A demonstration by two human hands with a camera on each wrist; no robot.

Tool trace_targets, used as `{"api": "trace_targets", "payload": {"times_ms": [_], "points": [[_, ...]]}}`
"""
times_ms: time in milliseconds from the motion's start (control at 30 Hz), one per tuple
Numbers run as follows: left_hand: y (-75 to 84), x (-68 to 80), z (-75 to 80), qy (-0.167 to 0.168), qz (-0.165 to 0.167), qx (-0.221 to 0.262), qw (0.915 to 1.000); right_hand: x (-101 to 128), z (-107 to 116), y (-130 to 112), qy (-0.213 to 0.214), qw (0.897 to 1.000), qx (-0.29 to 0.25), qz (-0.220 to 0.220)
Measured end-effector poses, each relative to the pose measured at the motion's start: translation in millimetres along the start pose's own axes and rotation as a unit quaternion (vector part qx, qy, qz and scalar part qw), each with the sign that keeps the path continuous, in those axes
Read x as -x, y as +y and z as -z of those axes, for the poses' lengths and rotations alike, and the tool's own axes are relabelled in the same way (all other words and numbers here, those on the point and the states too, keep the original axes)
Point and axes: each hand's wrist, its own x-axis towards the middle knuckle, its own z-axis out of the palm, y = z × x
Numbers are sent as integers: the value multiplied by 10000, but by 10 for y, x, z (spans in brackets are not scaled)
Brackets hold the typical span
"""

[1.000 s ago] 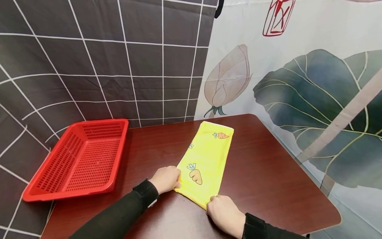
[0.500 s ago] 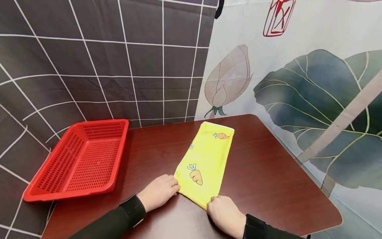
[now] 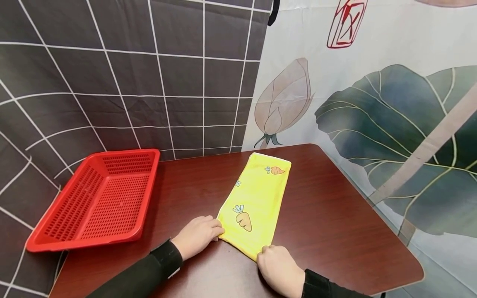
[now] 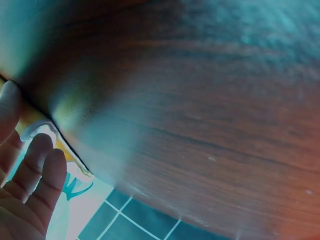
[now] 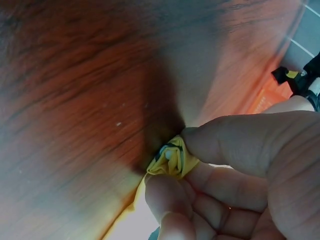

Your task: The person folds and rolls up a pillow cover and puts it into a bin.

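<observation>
Here the right hand (image 3: 280,269) sits at the near end of the folded yellow cloth (image 3: 255,203), and the right wrist view shows its thumb and fingers (image 5: 235,145) pinching a bunched corner of that cloth (image 5: 172,159) against the table (image 5: 75,110). The left hand (image 3: 196,236) lies just to the left of it, at the cloth's other near corner. Its fingertips meet the cloth's edge in the head view; in the left wrist view the fingers (image 4: 35,170) look fairly straight and close together beside the cloth's edge (image 4: 37,127), but I cannot tell whether they nip the fabric or only touch it.

From the two hands the cloth runs away across the dark wooden table (image 3: 335,219) as a long narrow strip, lying flat and slanting slightly to the right toward the far edge. It carries carrot prints, one near the hands and another at the far end. Both arms wear black sleeves (image 3: 149,273). Well to the left of the cloth, a red perforated basket (image 3: 52,234) rests at the table's left edge.
</observation>
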Motion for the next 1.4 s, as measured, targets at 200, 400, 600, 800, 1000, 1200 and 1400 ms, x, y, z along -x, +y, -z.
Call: {"api": "trace_targets", "payload": {"times_ms": [200,400,600,800,1000,1200,1400], "points": [[29,-23,-5,-48,87,0,10000,-8,-16,-26,-13,9997,242,-25],[35,-25,-22,-68,110,-51,9999,-22,-5,-1,-63,9999,136,11],[44,-2,-35,-28,100,34,9999,-66,47,165,-779,9933,-851,88],[74,19,-36,-116,136,205,9996,-125,33,413,-1644,9511,-2616,57],[87,27,-14,-99,124,205,9997,-186,-112,617,-1865,9086,-3736,-54],[98,34,-21,35,59,119,9999,-245,8,667,-2296,8839,-3991,-823],[110,44,-19,39,86,160,9998,-218,-29,628,-1891,9192,-3319,-958]]}}
